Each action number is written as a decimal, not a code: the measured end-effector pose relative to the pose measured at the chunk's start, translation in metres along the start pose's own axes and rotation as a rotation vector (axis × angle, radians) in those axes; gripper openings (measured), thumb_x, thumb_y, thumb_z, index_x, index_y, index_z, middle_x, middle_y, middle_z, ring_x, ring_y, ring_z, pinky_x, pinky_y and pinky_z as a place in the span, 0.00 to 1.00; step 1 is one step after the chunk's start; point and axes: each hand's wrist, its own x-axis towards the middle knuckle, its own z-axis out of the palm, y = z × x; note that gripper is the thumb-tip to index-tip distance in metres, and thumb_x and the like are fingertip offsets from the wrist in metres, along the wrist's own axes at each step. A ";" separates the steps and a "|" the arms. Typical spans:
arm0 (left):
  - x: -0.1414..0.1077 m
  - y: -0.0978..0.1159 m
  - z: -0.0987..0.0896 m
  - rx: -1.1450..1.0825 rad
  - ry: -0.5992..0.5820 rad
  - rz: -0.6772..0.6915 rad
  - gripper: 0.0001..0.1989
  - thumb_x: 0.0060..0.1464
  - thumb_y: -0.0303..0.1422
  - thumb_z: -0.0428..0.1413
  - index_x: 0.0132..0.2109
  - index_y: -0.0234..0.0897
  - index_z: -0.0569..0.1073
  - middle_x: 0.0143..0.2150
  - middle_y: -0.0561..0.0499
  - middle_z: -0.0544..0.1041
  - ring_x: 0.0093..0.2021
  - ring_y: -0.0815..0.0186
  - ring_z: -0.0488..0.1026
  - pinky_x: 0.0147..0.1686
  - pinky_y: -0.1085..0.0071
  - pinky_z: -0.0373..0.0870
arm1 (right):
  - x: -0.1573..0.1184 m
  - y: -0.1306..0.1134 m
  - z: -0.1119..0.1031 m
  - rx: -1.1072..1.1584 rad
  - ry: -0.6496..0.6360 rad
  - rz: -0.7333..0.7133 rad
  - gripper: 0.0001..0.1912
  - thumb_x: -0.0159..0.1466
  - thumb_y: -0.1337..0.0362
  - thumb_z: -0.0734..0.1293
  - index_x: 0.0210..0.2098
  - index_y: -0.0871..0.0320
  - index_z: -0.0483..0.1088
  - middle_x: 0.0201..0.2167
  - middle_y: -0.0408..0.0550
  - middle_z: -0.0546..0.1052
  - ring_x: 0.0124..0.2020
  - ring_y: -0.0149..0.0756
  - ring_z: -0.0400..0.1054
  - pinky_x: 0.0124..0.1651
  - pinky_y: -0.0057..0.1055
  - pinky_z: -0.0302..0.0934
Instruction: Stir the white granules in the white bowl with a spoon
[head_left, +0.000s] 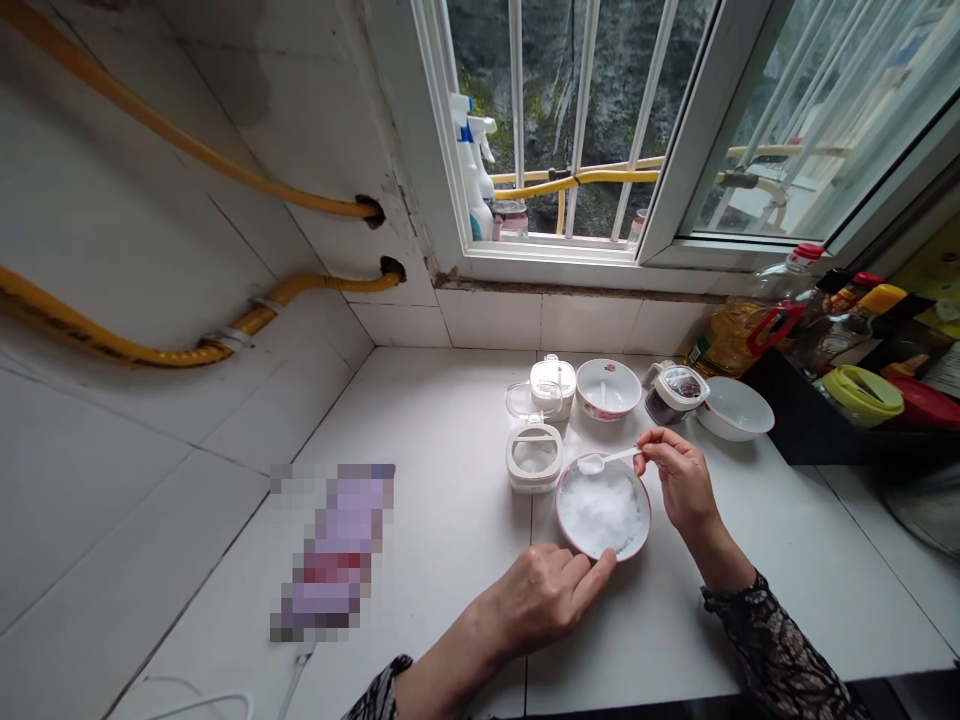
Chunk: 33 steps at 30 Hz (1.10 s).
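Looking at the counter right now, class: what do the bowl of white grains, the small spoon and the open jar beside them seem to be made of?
The bowl looks like glazed ceramic: glossy white with a reddish rim. The spoon, pinched by the right hand, seems to be white plastic, thin and slightly translucent. The open jar appears to be clear plastic with a cream collar, though glass cannot be ruled out. The left hand touches the bowl's rim.

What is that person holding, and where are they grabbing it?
The right hand holds a small white spoon by the end of its handle, over the bowl of white grains. The left hand just touches the bowl's rim.
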 end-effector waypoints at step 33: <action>-0.001 0.000 0.002 0.003 -0.023 -0.005 0.15 0.62 0.19 0.44 0.52 0.23 0.69 0.22 0.54 0.69 0.19 0.70 0.66 0.14 0.73 0.61 | -0.009 0.015 0.003 -0.659 -0.158 -0.452 0.08 0.58 0.68 0.60 0.26 0.53 0.69 0.18 0.43 0.75 0.37 0.44 0.67 0.43 0.38 0.60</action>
